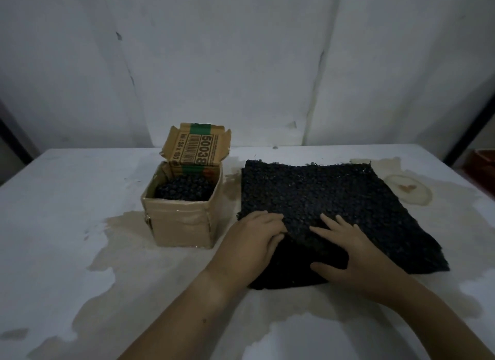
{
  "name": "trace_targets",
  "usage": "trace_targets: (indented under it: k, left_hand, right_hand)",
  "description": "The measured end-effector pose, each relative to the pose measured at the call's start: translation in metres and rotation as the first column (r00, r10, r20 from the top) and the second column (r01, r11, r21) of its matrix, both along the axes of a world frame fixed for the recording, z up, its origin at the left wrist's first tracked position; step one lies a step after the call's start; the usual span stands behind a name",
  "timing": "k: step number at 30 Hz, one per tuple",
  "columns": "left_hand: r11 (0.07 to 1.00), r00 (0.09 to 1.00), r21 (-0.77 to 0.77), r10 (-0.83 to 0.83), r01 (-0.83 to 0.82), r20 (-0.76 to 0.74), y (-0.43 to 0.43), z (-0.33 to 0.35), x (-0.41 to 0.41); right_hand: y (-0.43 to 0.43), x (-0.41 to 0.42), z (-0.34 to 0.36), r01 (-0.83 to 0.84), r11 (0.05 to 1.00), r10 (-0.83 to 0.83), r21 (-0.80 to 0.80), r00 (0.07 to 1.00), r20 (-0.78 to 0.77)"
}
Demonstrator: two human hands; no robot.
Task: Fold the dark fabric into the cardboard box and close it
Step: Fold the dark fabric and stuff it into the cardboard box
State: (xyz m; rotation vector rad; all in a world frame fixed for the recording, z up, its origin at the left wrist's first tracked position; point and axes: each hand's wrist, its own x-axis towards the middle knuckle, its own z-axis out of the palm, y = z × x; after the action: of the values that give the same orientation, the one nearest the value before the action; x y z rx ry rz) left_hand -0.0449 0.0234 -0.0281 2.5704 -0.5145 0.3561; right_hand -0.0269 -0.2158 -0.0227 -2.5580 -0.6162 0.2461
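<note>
on the stained table (67, 199), bumpy dark fabric (334, 193) lies spread, left hand (254, 235) gripping its edge, right hand (348, 249) pressing flat-fingered.

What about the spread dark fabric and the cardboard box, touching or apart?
Apart. Head view: a strip of table shows between the left edge of the dark fabric and the right wall of the cardboard box.

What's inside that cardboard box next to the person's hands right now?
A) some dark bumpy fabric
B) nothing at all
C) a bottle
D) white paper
A: the cardboard box, its lid standing open at the back, already holds a wad of dark fabric, much like the sheet spread beside it.
</note>
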Motion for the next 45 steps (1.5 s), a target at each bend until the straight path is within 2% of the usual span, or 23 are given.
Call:
trace_targets:
  k: [4, 9, 14, 17, 19, 22, 26, 29, 33, 36, 38, 42, 45]
  left_hand:
    - [0.997, 0.996, -0.068, 0.043, -0.038, 0.074, -0.007, 0.016, 0.007]
    - [0.973, 0.99, -0.189, 0.139, -0.132, 0.021, -0.008, 0.035, 0.003]
    - [0.828, 0.957, -0.481, 0.257, -0.288, -0.132, -0.007, 0.043, -0.003]
    - [0.858, 0.944, -0.411, 0.224, -0.308, -0.24, 0.0, 0.036, -0.004]
    - [0.881, 0.93, -0.367, 0.18, -0.297, -0.32, 0.003, 0.031, -0.007]
    - [0.858, 0.924, -0.411, 0.166, -0.307, -0.344, 0.007, 0.021, -0.011]
    - [0.902, 0.918, -0.336, 0.137, -0.271, -0.372, 0.009, 0.011, -0.02]
    - [0.908, 0.936, -0.363, 0.076, -0.207, -0.343, 0.013, 0.004, -0.028]
    - [0.833, 0.948, -0.523, 0.006, -0.18, -0.317, 0.019, 0.0, -0.031]
    - [0.669, 0.948, -0.701, 0.012, -0.245, -0.319, 0.016, 0.002, -0.027]
    - [0.566, 0.956, -0.782, 0.038, -0.26, -0.291, 0.013, 0.004, -0.024]
    - [0.554, 0.97, -0.801, 0.05, -0.225, -0.237, 0.001, 0.007, -0.018]
    - [0.574, 0.975, -0.79, 0.079, -0.214, -0.207, -0.003, 0.012, -0.012]
  right_hand:
    - [0.002, 0.001, 0.005, 0.068, 0.993, -0.076, 0.092, 0.993, 0.088]
    - [0.0, -0.004, 0.015, 0.119, 0.98, -0.138, 0.159, 0.984, 0.114]
    - [0.003, -0.007, 0.022, 0.199, 0.92, -0.267, 0.337, 0.948, 0.171]
    - [0.001, -0.006, 0.019, 0.193, 0.94, -0.242, 0.281, 0.958, 0.152]
    - [0.0, -0.006, 0.018, 0.176, 0.97, -0.181, 0.165, 0.983, 0.016]
    - [0.0, -0.012, 0.019, 0.094, 0.995, -0.089, 0.02, 0.982, -0.167]
    - [0.003, -0.014, 0.019, 0.121, 0.988, -0.107, 0.091, 0.983, -0.151]
    - [0.002, -0.014, 0.016, 0.1, 0.995, -0.098, 0.029, 0.994, -0.057]
    - [0.005, -0.017, 0.009, 0.065, 0.998, -0.064, 0.007, 0.997, -0.044]
    - [0.012, -0.019, 0.003, 0.056, 0.993, -0.064, 0.105, 0.996, 0.069]
    - [0.016, -0.021, 0.002, 0.069, 0.99, -0.075, 0.124, 0.996, 0.05]
    - [0.02, -0.021, -0.001, 0.057, 0.998, -0.058, 0.035, 0.998, 0.009]
    - [0.026, -0.023, 0.001, 0.086, 0.994, -0.089, 0.064, 0.995, 0.034]
